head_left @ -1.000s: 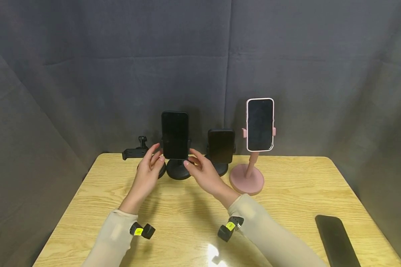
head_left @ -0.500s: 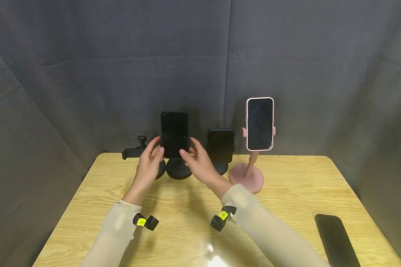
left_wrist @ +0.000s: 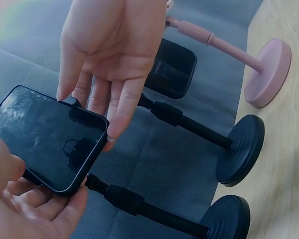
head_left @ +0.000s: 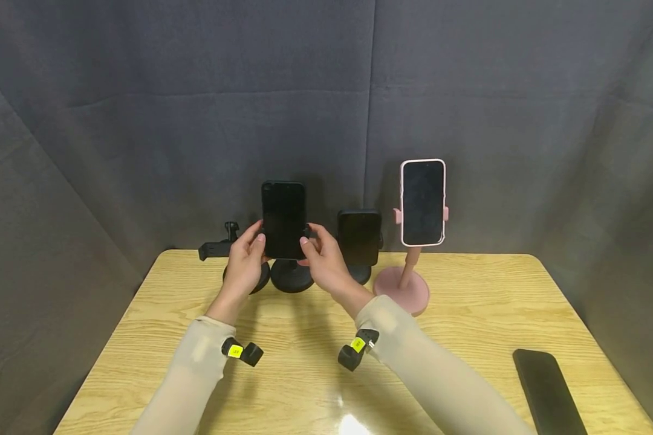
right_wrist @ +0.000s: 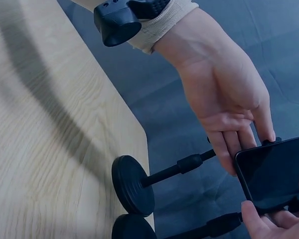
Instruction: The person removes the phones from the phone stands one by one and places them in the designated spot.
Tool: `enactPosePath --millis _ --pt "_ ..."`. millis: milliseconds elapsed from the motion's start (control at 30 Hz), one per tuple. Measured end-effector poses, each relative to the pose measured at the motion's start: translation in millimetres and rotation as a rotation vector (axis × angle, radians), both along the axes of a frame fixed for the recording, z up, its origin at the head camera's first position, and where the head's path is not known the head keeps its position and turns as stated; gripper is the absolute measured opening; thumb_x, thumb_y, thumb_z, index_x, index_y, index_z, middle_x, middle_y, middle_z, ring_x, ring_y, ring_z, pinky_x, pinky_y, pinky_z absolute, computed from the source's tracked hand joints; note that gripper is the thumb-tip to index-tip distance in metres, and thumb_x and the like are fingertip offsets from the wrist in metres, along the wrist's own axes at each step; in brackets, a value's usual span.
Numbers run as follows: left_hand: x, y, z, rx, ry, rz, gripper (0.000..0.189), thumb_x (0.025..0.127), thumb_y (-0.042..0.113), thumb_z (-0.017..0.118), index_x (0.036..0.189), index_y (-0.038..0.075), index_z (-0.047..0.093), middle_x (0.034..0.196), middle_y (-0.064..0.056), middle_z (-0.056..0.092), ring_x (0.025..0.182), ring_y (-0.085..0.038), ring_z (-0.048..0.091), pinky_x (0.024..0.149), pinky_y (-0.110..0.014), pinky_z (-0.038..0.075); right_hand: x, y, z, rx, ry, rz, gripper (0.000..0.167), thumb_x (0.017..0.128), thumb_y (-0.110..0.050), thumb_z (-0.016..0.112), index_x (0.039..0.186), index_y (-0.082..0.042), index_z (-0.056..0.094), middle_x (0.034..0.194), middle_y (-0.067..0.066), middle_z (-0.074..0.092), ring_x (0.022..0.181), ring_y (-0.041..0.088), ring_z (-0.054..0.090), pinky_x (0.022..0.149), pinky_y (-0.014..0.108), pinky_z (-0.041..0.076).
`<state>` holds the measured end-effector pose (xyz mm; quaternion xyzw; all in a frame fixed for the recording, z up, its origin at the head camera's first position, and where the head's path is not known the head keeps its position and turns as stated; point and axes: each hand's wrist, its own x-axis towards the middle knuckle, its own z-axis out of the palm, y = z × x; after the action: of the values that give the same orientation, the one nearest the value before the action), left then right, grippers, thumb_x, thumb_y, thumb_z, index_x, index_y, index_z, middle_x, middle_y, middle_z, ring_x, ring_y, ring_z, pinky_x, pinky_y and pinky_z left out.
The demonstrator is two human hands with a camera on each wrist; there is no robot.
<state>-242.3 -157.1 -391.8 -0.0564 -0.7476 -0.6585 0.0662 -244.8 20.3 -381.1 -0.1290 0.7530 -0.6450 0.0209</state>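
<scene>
A black smartphone [head_left: 284, 214] stands upright, screen toward me, in the clamp of a black phone stand with a round base [head_left: 292, 281]. My left hand [head_left: 242, 263] grips its lower left side, the thumb at the front edge and the other fingers behind. On the opposite side my right hand [head_left: 326, 260] holds the lower right edge, thumb in front; in the left wrist view a clamp arm [left_wrist: 71, 101] shows beside that thumb. The stand's thin pole [left_wrist: 169, 219] runs down from behind the phone. Most of the clamp is hidden by the phone and fingers.
Right of my hands, another black phone [head_left: 359, 237] sits in a black stand. Farther right, a pink stand [head_left: 404, 291] holds a phone in a pale case [head_left: 424, 202]. A black phone mount [head_left: 216, 249] stands far left. One dark phone [head_left: 546, 386] lies front right.
Both hands have moved slightly up and inward and closed on the phone's lower sides. The phone has shifted very slightly left. The other stands have not moved.
</scene>
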Motion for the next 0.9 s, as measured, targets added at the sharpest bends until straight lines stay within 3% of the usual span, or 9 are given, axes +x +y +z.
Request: enactPosePath --millis 67,133,233,400,500,567,633,733,900 --pt "-0.4 -0.2 0.3 -0.007 0.001 -0.015 0.048 0.112 0.015 0.032 0.158 0.002 0.029 0.153 -0.021 0.048 0.132 -0.032 0.057 0.1 -0.03 0.056 -0.8 -0.5 0.5 -0.007 0.008 -0.005 0.045 0.109 -0.013 0.046 0.151 -0.001 0.037 0.109 0.027 0.065 0.098 0.044 0.07 0.093 0.043 0.061" --pt "-0.8 -0.7 0.5 -0.022 0.002 -0.017 0.047 0.112 0.015 0.032 0.157 0.002 0.03 0.153 -0.02 0.048 0.134 -0.034 0.055 0.104 -0.037 0.054 -0.6 -0.8 0.9 0.002 0.017 -0.001 0.046 0.109 -0.013 0.045 0.153 -0.002 0.036 0.106 0.027 0.064 0.097 0.044 0.071 0.093 0.043 0.061" --pt "-0.2 -1.4 0.6 -0.037 0.021 -0.01 0.046 0.112 0.015 0.033 0.156 0.002 0.035 0.15 -0.021 0.052 0.129 -0.034 0.059 0.101 -0.031 0.056 0.4 -1.5 1.2 0.007 0.042 0.002 0.046 0.109 -0.011 0.045 0.153 -0.003 0.036 0.104 0.027 0.065 0.095 0.041 0.072 0.092 0.044 0.061" --pt "-0.3 -1.9 -1.4 -0.021 0.062 0.003 0.043 0.111 0.012 0.036 0.151 0.002 0.042 0.145 -0.023 0.056 0.116 -0.014 0.065 0.088 -0.014 0.055 1.1 -3.4 1.0 -0.011 0.075 -0.018 0.04 0.107 -0.006 0.046 0.147 0.0 0.043 0.086 0.014 0.061 0.084 0.034 0.072 0.083 0.041 0.064" --pt "-0.7 -0.8 -3.0 -0.005 0.076 0.012 0.042 0.11 0.011 0.038 0.15 0.001 0.044 0.145 -0.023 0.056 0.108 0.0 0.064 0.086 -0.012 0.054 1.9 -3.1 0.6 -0.012 0.077 -0.035 0.04 0.107 -0.004 0.047 0.146 0.001 0.045 0.077 0.005 0.051 0.073 0.027 0.068 0.079 0.04 0.064" --pt "-0.6 0.1 -3.5 0.002 0.088 0.014 0.042 0.11 0.01 0.04 0.15 0.0 0.045 0.145 -0.023 0.056 0.107 0.002 0.064 0.087 -0.012 0.054 2.2 -2.3 0.0 -0.004 0.075 -0.047 0.041 0.107 -0.005 0.047 0.147 0.001 0.044 0.077 0.005 0.053 0.068 0.022 0.067 0.078 0.04 0.064" --pt "0.0 0.9 -4.2 -0.003 0.092 0.019 0.042 0.109 0.01 0.04 0.149 0.0 0.045 0.145 -0.023 0.056 0.109 0.0 0.064 0.087 -0.012 0.054 2.1 -1.4 -0.6 0.005 0.068 -0.055 0.042 0.107 -0.005 0.048 0.148 0.0 0.044 0.082 0.01 0.06 0.067 0.022 0.068 0.078 0.04 0.064" --pt "2.2 1.2 -4.2 -0.018 0.095 0.029 0.042 0.109 0.009 0.041 0.15 -0.001 0.045 0.145 -0.023 0.056 0.119 -0.014 0.064 0.089 -0.013 0.055 2.7 0.0 -0.8 0.016 0.062 -0.047 0.043 0.107 -0.006 0.048 0.149 -0.001 0.043 0.09 0.018 0.063 0.07 0.023 0.069 0.078 0.038 0.064" --pt "6.4 -0.5 -3.5 -0.106 0.121 0.065 0.042 0.109 0.01 0.044 0.148 -0.003 0.045 0.147 -0.023 0.053 0.131 -0.032 0.057 0.093 -0.02 0.055 6.2 1.7 1.1 0.002 0.049 -0.025 0.046 0.106 -0.006 0.048 0.151 0.0 0.04 0.093 0.013 0.058 0.068 0.019 0.056 0.079 0.039 0.064"
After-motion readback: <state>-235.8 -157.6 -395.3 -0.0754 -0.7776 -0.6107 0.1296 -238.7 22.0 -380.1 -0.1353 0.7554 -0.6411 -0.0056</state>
